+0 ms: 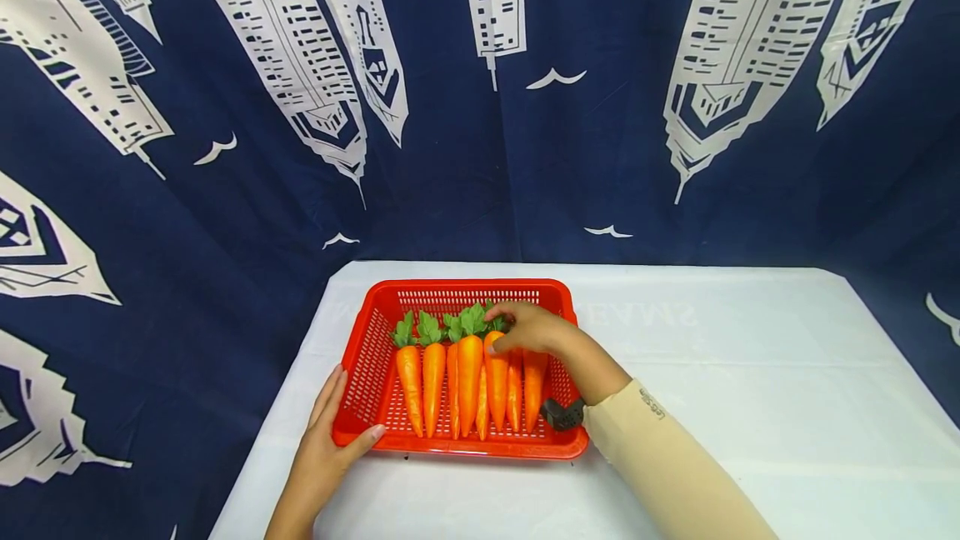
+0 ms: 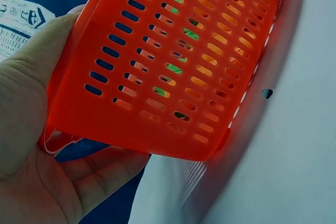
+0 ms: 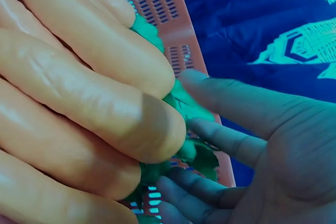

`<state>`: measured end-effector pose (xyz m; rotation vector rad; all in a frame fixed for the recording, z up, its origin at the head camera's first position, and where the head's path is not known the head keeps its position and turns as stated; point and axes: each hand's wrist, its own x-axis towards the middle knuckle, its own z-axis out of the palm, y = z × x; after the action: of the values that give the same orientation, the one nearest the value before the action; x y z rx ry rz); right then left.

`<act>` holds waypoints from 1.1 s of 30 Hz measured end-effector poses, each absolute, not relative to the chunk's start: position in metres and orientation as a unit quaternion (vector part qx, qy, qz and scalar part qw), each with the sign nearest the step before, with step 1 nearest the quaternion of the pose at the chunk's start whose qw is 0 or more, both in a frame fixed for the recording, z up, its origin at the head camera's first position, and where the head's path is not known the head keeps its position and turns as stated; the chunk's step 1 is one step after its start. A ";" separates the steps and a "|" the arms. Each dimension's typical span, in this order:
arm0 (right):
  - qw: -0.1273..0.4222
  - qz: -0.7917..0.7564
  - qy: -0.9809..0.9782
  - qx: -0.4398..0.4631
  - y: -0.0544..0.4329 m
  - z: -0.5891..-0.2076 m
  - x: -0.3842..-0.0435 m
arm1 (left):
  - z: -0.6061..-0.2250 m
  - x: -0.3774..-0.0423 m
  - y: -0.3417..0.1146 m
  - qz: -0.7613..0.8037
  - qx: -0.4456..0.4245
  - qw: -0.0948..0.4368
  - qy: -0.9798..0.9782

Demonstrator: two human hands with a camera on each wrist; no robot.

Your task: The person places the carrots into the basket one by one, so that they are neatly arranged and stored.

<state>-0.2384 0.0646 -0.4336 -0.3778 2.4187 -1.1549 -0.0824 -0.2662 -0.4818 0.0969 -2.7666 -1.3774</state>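
A red plastic basket (image 1: 457, 450) with slotted walls holds a row of orange carrots (image 1: 469, 373) with green leafy tops (image 1: 430, 328). My left hand (image 1: 324, 442) grips the basket's near left corner, thumb at the front rim. Seen from the left wrist, the fingers (image 2: 105, 171) reach under that corner. Above the carrots' leafy ends is my right hand (image 1: 534, 328), its thumb beside the top of one carrot (image 1: 497, 394). In the right wrist view the thumb and fingers (image 3: 226, 142) are spread apart around green leaves (image 3: 197, 158); whether they touch them is unclear.
The basket stands on a white-covered table (image 1: 720, 373), toward its left side. Behind hangs a dark blue cloth (image 1: 465, 173) printed with white buildings and birds. A black wrist camera (image 1: 562, 415) on the right wrist overhangs the basket's right side.
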 end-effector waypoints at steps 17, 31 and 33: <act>0.140 -0.537 0.827 -0.091 0.081 -0.404 -0.236 | -0.479 -0.091 -0.268 -0.410 0.051 0.073 -0.908; -0.005 -0.609 0.790 -0.071 0.129 -0.365 -0.204 | -0.442 -0.102 -0.256 -0.372 0.053 0.174 -0.910; -0.025 -0.605 0.793 -0.075 0.138 -0.361 -0.199 | -0.436 -0.104 -0.256 -0.367 0.047 0.190 -0.909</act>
<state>-0.1993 0.1376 -0.3615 -0.2391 2.5300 -1.9304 -0.1038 -0.2558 -0.4360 0.1326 -2.5552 -1.0314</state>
